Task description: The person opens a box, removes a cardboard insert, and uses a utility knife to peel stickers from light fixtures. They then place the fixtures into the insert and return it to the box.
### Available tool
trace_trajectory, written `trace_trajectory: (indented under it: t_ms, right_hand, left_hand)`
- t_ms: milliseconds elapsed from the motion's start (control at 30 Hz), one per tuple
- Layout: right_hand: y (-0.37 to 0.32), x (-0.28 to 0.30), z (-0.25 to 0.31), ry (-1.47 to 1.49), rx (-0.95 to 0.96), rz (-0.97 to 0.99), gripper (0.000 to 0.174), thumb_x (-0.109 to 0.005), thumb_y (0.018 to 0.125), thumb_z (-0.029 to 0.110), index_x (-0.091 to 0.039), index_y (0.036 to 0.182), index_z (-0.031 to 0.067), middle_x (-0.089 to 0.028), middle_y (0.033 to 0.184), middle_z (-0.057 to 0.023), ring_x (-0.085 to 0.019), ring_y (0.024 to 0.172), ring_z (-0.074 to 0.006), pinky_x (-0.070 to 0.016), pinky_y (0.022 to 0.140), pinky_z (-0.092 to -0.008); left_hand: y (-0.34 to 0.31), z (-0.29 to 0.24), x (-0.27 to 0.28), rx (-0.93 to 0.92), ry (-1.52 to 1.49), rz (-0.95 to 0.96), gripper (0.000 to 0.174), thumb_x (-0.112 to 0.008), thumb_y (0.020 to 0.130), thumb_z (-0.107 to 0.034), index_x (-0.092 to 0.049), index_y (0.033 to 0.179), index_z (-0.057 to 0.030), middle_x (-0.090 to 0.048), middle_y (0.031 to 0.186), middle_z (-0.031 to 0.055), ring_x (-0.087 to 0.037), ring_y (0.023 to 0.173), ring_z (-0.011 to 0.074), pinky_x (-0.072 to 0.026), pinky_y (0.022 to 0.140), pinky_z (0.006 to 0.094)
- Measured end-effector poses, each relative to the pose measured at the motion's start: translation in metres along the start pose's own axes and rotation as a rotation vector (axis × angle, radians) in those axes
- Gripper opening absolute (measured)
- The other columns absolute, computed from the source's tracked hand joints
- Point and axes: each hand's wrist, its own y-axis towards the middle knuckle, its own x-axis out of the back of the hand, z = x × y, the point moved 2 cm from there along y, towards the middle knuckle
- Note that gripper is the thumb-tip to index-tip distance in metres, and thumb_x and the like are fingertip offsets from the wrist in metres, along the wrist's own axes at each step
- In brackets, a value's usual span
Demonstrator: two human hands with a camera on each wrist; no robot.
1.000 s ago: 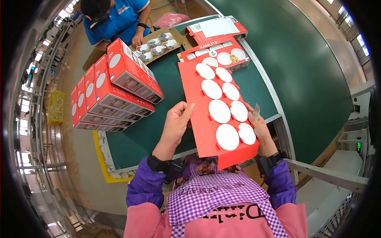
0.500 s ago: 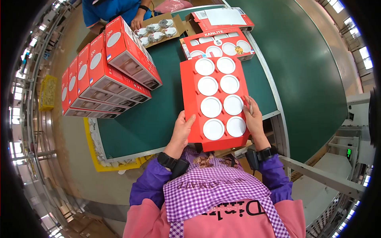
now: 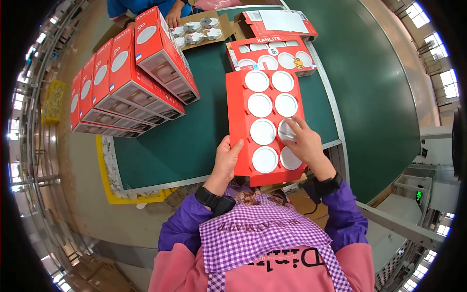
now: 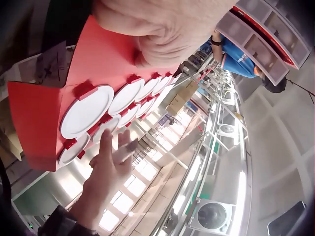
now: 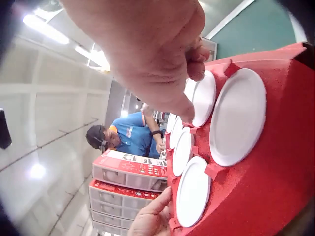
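Observation:
A red cardboard insert with two rows of round white discs is held up in front of the apron. My left hand grips its left edge near the bottom, thumb on top. Over the right row, my right hand has its fingertips on one of the lower discs. Between those fingers is a small greyish flat piece, seen more plainly in the left wrist view; I cannot tell its kind. In the right wrist view, the right hand hides part of the right row.
Red printed boxes stand in a row on the green table. Two more red boxes lie beyond the insert. An open brown carton holds several white fittings near another person. A yellow crate sits by the table's left edge.
The insert has turned from tilted to nearly straight and face up. My right hand has left the insert's right edge and moved in over the discs; the left hand keeps its grip.

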Motion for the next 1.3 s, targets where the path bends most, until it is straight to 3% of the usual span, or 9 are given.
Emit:
trace_trajectory:
  t_ms: [167, 333, 467, 533, 733, 1100, 1200, 1267, 1300]
  right_hand:
    - [0.018, 0.012, 0.007, -0.164, 0.056, 0.185, 0.063, -0.072, 0.067, 0.017, -0.05, 0.126, 0.0114, -0.053, 0.119, -0.0156, -0.063, 0.088, -0.0353, -0.0524, 0.074, -0.0401]
    - [0.039, 0.017, 0.025, -0.379, 0.099, 0.526, 0.066, -0.071, 0.06, 0.015, -0.046, 0.119, 0.0, -0.051, 0.116, -0.0196, -0.062, 0.085, -0.0377, -0.0521, 0.074, -0.0421]
    - [0.035, 0.018, 0.016, -0.311, 0.127, 0.538, 0.065, -0.071, 0.06, 0.015, -0.043, 0.116, -0.0016, -0.048, 0.119, -0.0211, -0.061, 0.085, -0.0389, -0.0517, 0.074, -0.0419]
    - [0.03, 0.021, 0.005, -0.09, 0.237, 0.339, 0.067, -0.072, 0.06, 0.011, -0.04, 0.117, -0.0005, -0.047, 0.118, -0.0215, -0.059, 0.086, -0.0407, -0.0519, 0.072, -0.04]
    - [0.017, 0.004, -0.025, 0.191, 0.275, 0.12, 0.068, -0.077, 0.063, 0.008, -0.037, 0.119, 0.0034, -0.043, 0.122, -0.0167, -0.058, 0.092, -0.0337, -0.0516, 0.077, -0.0369]
    - [0.006, -0.003, -0.016, -0.024, 0.281, 0.04, 0.083, -0.078, 0.057, 0.006, -0.035, 0.128, 0.0033, -0.043, 0.129, -0.019, -0.058, 0.096, -0.0394, -0.0539, 0.072, -0.041]
    - [0.001, 0.004, -0.029, 0.059, 0.315, -0.124, 0.081, -0.076, 0.059, 0.002, -0.037, 0.129, 0.0025, -0.043, 0.13, -0.0196, -0.06, 0.09, -0.0334, -0.0541, 0.064, -0.0355]
    - [-0.005, 0.016, -0.038, 0.181, 0.304, -0.413, 0.078, -0.072, 0.061, -0.002, -0.036, 0.13, 0.0011, -0.044, 0.13, -0.0207, -0.061, 0.075, -0.0223, -0.0509, 0.057, -0.0272]
    - [-0.007, 0.022, -0.033, 0.241, 0.255, -0.429, 0.076, -0.069, 0.065, -0.006, -0.033, 0.132, -0.0006, -0.045, 0.129, -0.0196, -0.055, 0.062, -0.01, -0.0446, 0.054, -0.0197]
  left_hand:
    - [0.001, -0.002, 0.001, -0.003, -0.011, -0.004, 0.021, -0.057, 0.091, -0.008, -0.052, 0.109, 0.0009, -0.062, 0.109, 0.0089, -0.06, 0.095, 0.0121, -0.0493, 0.083, 0.0269]
    - [0.005, 0.001, 0.004, -0.016, -0.01, -0.031, 0.018, -0.056, 0.091, -0.006, -0.053, 0.107, 0.0022, -0.063, 0.105, 0.0089, -0.06, 0.092, 0.0113, -0.0485, 0.081, 0.0258]
    - [0.007, 0.001, 0.006, -0.019, 0.02, -0.046, 0.019, -0.055, 0.091, -0.005, -0.052, 0.108, 0.003, -0.063, 0.105, 0.0094, -0.06, 0.092, 0.0119, -0.0486, 0.08, 0.0264]
    - [0.008, 0.001, 0.006, -0.015, 0.02, -0.066, 0.019, -0.055, 0.091, -0.005, -0.052, 0.108, 0.0032, -0.063, 0.104, 0.0094, -0.06, 0.091, 0.012, -0.0487, 0.08, 0.0266]
    - [0.005, -0.003, 0.005, 0.001, 0.025, -0.055, 0.02, -0.055, 0.092, -0.008, -0.052, 0.11, 0.0015, -0.063, 0.105, 0.0077, -0.06, 0.092, 0.0106, -0.0493, 0.081, 0.0259]
    - [0.016, 0.004, 0.011, -0.04, 0.112, -0.063, 0.021, -0.055, 0.093, -0.008, -0.052, 0.111, 0.0018, -0.062, 0.107, 0.0071, -0.059, 0.093, 0.0099, -0.0484, 0.081, 0.0252]
    - [0.022, 0.005, 0.016, -0.044, 0.192, -0.077, 0.021, -0.054, 0.093, -0.008, -0.052, 0.112, 0.002, -0.061, 0.108, 0.0069, -0.059, 0.093, 0.0092, -0.0483, 0.081, 0.0249]
    - [0.024, 0.007, 0.019, -0.061, 0.198, -0.053, 0.025, -0.056, 0.092, -0.009, -0.05, 0.114, 0.0024, -0.061, 0.108, 0.0074, -0.059, 0.093, 0.0105, -0.0482, 0.081, 0.0252]
    - [0.026, 0.008, 0.021, -0.076, 0.202, -0.03, 0.029, -0.058, 0.091, -0.01, -0.048, 0.116, 0.0028, -0.061, 0.108, 0.0079, -0.059, 0.092, 0.0117, -0.0481, 0.081, 0.0255]
